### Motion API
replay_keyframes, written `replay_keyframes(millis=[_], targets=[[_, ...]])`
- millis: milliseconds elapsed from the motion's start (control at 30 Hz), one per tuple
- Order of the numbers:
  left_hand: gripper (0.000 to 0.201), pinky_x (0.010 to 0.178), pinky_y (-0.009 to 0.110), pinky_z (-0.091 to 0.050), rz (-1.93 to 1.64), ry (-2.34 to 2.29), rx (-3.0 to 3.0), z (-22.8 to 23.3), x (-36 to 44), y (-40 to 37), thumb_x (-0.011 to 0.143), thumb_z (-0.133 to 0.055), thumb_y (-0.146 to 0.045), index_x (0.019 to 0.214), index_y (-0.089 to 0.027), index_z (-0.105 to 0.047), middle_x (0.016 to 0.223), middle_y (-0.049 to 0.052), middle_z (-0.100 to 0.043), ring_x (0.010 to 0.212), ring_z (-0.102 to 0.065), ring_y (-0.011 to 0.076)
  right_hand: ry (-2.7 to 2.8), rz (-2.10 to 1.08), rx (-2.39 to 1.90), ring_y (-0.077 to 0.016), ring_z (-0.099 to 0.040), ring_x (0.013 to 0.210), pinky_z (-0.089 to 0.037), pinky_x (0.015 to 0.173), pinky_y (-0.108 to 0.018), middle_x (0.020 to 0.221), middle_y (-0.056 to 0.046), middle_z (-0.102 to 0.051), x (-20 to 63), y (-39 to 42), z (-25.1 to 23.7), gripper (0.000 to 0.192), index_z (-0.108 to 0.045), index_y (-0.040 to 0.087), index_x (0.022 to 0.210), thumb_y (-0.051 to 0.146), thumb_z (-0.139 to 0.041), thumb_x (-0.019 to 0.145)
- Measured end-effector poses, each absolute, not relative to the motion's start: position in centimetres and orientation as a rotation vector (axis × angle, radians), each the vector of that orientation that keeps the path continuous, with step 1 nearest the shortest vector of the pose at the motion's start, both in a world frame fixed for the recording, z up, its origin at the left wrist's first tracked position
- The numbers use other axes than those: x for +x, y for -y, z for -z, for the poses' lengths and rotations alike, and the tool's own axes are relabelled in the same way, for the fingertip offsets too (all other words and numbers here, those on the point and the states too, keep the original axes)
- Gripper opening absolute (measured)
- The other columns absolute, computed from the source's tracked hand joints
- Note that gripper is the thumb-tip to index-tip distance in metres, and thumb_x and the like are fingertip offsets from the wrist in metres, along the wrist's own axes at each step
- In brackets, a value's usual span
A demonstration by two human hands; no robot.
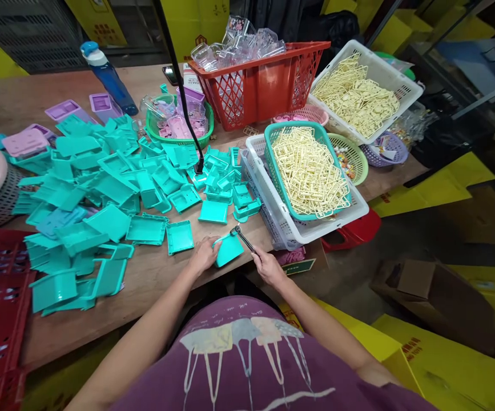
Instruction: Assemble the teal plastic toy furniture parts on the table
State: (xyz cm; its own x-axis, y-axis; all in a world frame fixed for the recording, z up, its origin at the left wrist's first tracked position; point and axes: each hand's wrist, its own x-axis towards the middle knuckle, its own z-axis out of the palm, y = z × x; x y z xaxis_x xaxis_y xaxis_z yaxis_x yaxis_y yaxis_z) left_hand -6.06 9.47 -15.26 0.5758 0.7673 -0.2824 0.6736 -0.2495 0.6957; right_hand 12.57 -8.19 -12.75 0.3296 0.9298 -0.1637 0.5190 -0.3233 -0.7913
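My left hand [205, 253] is closed on the left edge of a teal plastic tray-like piece [230, 251] at the table's front edge. In my right hand [269, 268] is a slim dark metal tool [245, 240] with a short rounded head, which looks like a small hammer. Its head is over the far edge of the teal piece; whether they touch, I cannot tell. Just left of my left hand lies another teal piece [179, 237], and a further one [213, 212] is beyond the hands.
A large heap of teal pieces [114, 180] covers the table's left. Right of my hands, a teal basket [272, 149] of cream plastic parts sits on stacked white crates [356, 211]. Behind stand a red basket [258, 91] and a blue bottle [112, 83]. A black rod [178, 85] hangs overhead.
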Motion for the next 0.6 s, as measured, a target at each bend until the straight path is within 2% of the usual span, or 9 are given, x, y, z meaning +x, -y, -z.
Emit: replay_keyframes(millis=[133, 267, 400, 500, 600], targets=[[0.036, 0.105, 0.044, -0.046, -0.153, -1.149, 1.846, 15.0, -6.0, -9.4, 0.091, -0.055, -0.042, 0.113, -0.02, -0.073, 0.117, 0.011, -0.073, 0.118, -0.062, 0.0312, 1.201, -0.721, -1.97, -0.0282, -0.07, 0.104, -0.054, 0.09, -0.038, 0.113, -0.012, -0.073, 12.3, 8.1, 13.2, 0.043, -0.059, 0.021, 0.134, 0.039, -0.039, 0.101], [0.036, 0.108, 0.045, -0.044, -0.164, -1.138, 1.671, 14.7, -5.9, -9.9, 0.085, -0.063, -0.045, 0.107, -0.019, -0.075, 0.118, 0.011, -0.073, 0.122, -0.06, 0.0322, 1.27, -0.854, -2.019, -0.0255, -0.071, 0.08, -0.055, 0.077, -0.034, 0.087, -0.008, -0.074, 12.7, 8.0, 13.5, 0.04, -0.062, 0.021, 0.129, 0.04, -0.041, 0.101], [0.039, 0.114, 0.046, -0.039, -0.151, -1.117, 1.432, 14.4, -6.9, -11.5, 0.079, -0.07, -0.048, 0.104, -0.019, -0.076, 0.12, 0.009, -0.073, 0.126, -0.057, 0.0336, 1.231, -0.823, -2.18, -0.0231, -0.069, 0.084, -0.053, 0.08, -0.032, 0.091, -0.008, -0.072, 14.2, 7.8, 14.2, 0.042, -0.056, 0.02, 0.134, 0.037, -0.032, 0.104], [0.049, 0.101, 0.05, -0.051, -0.104, -1.109, 1.167, 14.2, -8.6, -12.8, 0.08, -0.069, -0.053, 0.111, -0.016, -0.072, 0.116, 0.013, -0.074, 0.116, -0.064, 0.0355, 1.223, -0.834, -2.28, -0.0265, -0.068, 0.089, -0.052, 0.082, -0.035, 0.095, -0.011, -0.07, 15.0, 7.7, 15.4, 0.037, -0.058, 0.016, 0.13, 0.027, -0.041, 0.1], [0.05, 0.087, 0.051, -0.058, -0.065, -1.068, 0.897, 14.4, -10.4, -13.2, 0.085, -0.063, -0.051, 0.119, -0.014, -0.066, 0.109, 0.017, -0.075, 0.099, -0.071, 0.0332, 1.261, -0.825, -2.306, -0.0289, -0.064, 0.102, -0.051, 0.091, -0.039, 0.112, -0.016, -0.064, 15.0, 7.3, 16.8, 0.037, -0.058, 0.014, 0.13, 0.02, -0.047, 0.095]])
